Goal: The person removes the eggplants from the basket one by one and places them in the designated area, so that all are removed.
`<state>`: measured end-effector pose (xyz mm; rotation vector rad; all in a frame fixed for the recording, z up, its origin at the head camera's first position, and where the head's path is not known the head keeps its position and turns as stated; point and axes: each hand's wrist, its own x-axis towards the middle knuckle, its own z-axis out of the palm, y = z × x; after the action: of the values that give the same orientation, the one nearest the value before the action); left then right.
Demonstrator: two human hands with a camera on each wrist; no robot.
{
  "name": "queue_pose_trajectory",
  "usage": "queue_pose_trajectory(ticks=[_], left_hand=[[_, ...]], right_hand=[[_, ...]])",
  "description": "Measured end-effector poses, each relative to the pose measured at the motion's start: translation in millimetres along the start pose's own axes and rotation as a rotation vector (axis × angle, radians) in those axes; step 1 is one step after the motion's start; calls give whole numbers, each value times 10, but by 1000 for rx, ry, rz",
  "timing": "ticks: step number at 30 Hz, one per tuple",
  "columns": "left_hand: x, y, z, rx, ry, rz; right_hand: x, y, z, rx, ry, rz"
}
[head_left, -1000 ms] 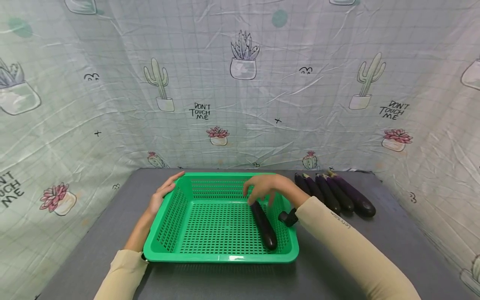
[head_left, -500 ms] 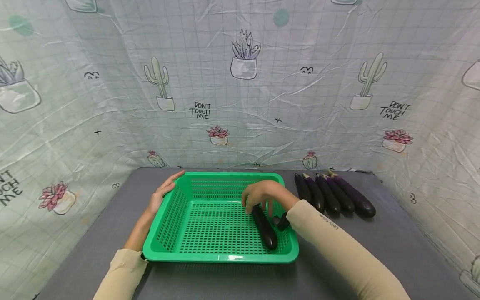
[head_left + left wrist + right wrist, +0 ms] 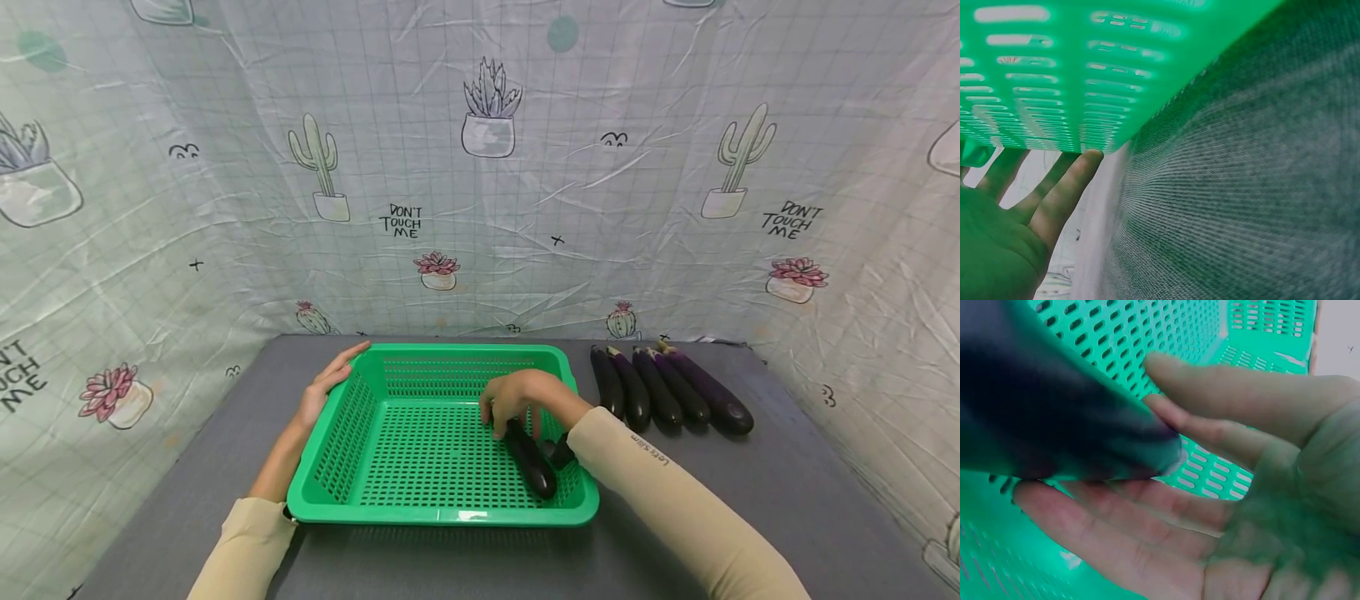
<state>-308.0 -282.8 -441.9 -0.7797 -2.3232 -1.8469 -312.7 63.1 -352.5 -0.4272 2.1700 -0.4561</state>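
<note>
A green plastic basket [image 3: 450, 518] with slotted walls stands on the grey table. My left hand [image 3: 321, 393] lies along its left side with straight fingers, and in the left wrist view the fingertips [image 3: 1091, 157] touch the outer wall. Inside the basket, near the right wall, a dark eggplant [image 3: 534, 467] lies lengthwise. My right hand [image 3: 517, 396] is at its far end. The right wrist view shows loosely extended fingers along one side of the eggplant [image 3: 1085, 419], with the thumb apart from it.
Several more eggplants [image 3: 663, 396] lie side by side on the table [image 3: 765, 500], right of the basket. A fabric sheet [image 3: 480, 208] printed with cacti hangs behind and along both sides.
My right hand has moved lower and nearer inside the basket, along the eggplant's far end. The eggplant has barely shifted. The left hand stays at the basket's left side.
</note>
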Motion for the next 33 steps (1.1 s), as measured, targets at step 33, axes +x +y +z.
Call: queue_pose_trajectory(ticks=[33], left_hand=[[-4,-1,0,-12,-1,11]], right_hand=[[-250,84,-66,86,362,-375]])
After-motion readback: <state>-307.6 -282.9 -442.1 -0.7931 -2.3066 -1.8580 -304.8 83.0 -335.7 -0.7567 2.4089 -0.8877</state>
